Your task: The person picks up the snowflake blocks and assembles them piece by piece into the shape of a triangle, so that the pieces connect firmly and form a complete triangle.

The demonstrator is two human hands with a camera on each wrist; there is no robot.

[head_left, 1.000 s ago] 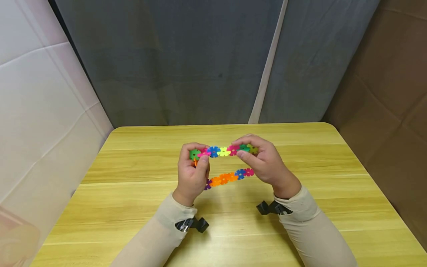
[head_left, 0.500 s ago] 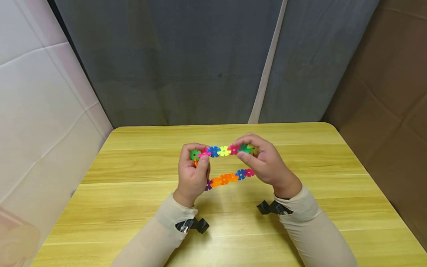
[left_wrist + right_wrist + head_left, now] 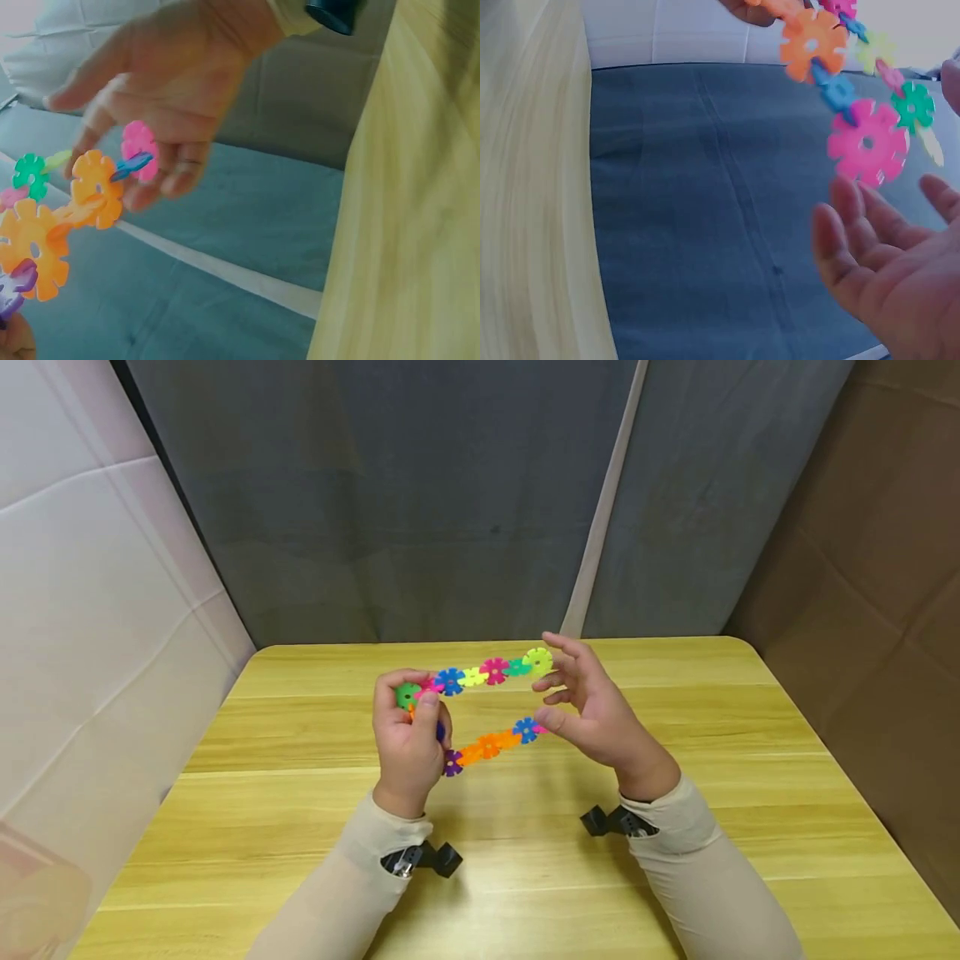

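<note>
Now your left hand (image 3: pixel 408 739) grips the bent end of the snowflake-piece chain (image 3: pixel 480 675), held up above the yellow table (image 3: pixel 525 877). Both strands fan out toward your right hand (image 3: pixel 592 714), whose fingers are spread and relaxed, fingertips near or just touching the loose ends.

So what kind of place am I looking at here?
Probably a small screened-off recording booth: a wooden table, grey fabric backdrop, cardboard wall on the right and white sheet on the left.

Head view high above table (image 3: pixel 525 877); wrist views close, facing curtain (image 3: pixel 705 210).
</note>
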